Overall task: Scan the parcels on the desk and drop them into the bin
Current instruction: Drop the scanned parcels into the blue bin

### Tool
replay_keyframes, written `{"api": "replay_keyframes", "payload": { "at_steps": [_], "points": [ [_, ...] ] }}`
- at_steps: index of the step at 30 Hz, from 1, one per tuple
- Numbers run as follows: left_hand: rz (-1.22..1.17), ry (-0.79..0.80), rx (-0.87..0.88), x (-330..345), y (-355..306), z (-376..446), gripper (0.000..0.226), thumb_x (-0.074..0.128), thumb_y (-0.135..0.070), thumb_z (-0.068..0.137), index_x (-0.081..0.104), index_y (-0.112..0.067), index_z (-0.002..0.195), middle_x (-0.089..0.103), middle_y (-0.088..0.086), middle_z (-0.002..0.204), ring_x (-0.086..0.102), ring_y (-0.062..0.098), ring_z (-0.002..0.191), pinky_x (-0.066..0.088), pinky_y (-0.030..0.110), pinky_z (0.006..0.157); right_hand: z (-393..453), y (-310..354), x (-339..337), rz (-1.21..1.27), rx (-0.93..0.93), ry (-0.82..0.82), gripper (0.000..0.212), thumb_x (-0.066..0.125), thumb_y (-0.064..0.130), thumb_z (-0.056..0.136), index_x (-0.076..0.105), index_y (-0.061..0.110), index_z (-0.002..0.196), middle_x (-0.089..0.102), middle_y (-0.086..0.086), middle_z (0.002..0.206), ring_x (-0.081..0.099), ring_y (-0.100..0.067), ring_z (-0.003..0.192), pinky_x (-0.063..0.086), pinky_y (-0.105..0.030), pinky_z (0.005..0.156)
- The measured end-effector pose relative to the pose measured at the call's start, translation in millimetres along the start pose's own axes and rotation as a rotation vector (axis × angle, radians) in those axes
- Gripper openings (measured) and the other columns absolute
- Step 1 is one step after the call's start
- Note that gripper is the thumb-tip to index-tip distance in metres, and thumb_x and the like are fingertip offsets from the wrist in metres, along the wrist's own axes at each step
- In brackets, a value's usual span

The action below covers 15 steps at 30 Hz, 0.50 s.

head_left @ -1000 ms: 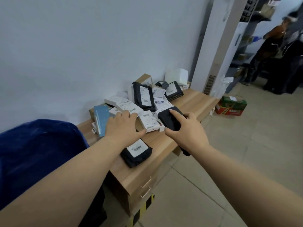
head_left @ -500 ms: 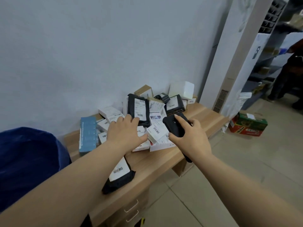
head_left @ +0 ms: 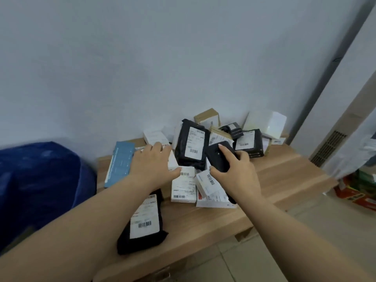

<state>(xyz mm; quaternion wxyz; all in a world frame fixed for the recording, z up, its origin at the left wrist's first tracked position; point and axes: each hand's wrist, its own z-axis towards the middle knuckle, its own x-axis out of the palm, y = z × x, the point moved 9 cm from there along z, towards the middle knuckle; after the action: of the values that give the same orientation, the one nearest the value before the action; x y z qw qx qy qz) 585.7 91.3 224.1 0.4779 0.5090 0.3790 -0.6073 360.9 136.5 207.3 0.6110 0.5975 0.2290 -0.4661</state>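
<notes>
The left hand (head_left: 151,162) lay flat on the parcels (head_left: 184,185) heaped at the far side of the desk (head_left: 280,176), fingers straight and slightly apart. The right hand (head_left: 239,176) gripped a black scanner (head_left: 218,157), fingers curled round it, over the white boxes. One black parcel (head_left: 143,221) lay nearer, apart. The blue bin (head_left: 38,180) stood left of the desk.

A plain pale wall (head_left: 162,68) is rising behind the wooden desk (head_left: 284,174). Beige floor tiles (head_left: 325,241) are stretching rightward, where a tall white vented unit (head_left: 333,127) is standing.
</notes>
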Motion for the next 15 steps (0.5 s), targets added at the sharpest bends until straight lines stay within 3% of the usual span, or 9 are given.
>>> {"api": "replay_keyframes", "payload": {
  "at_steps": [5, 10, 15],
  "points": [
    [0.001, 0.056, -0.224, 23, 17, -13, 0.07, 0.039, -0.071, 0.087, 0.039, -0.025, 0.14, 0.047, 0.004, 0.137, 0.045, 0.026, 0.124, 0.042, 0.043, 0.098, 39, 9, 34, 0.033, -0.161, 0.142, 0.07, 0.063, 0.055, 0.086, 0.033, 0.049, 0.149, 0.036, -0.001, 0.145, 0.048, -0.022, 0.123, 0.05, -0.039, 0.096],
    [-0.007, 0.116, -0.47, 54, 30, -45, 0.064, 0.043, -0.07, 0.086, 0.043, -0.026, 0.133, 0.049, 0.001, 0.127, 0.048, 0.023, 0.116, 0.043, 0.039, 0.086, 48, 18, 73, 0.088, -0.348, 0.274, 0.07, 0.066, 0.051, 0.086, 0.036, 0.045, 0.15, 0.04, -0.001, 0.14, 0.05, -0.022, 0.117, 0.051, -0.039, 0.094],
    [0.013, 0.222, -0.575, 88, 32, -78, 0.066, 0.044, -0.069, 0.086, 0.041, -0.027, 0.136, 0.046, 0.002, 0.134, 0.045, 0.025, 0.121, 0.041, 0.041, 0.093, 37, 7, 115, 0.074, -0.399, 0.41, 0.07, 0.065, 0.055, 0.086, 0.035, 0.048, 0.149, 0.037, -0.002, 0.145, 0.051, -0.027, 0.12, 0.052, -0.047, 0.094]
  ]
}}
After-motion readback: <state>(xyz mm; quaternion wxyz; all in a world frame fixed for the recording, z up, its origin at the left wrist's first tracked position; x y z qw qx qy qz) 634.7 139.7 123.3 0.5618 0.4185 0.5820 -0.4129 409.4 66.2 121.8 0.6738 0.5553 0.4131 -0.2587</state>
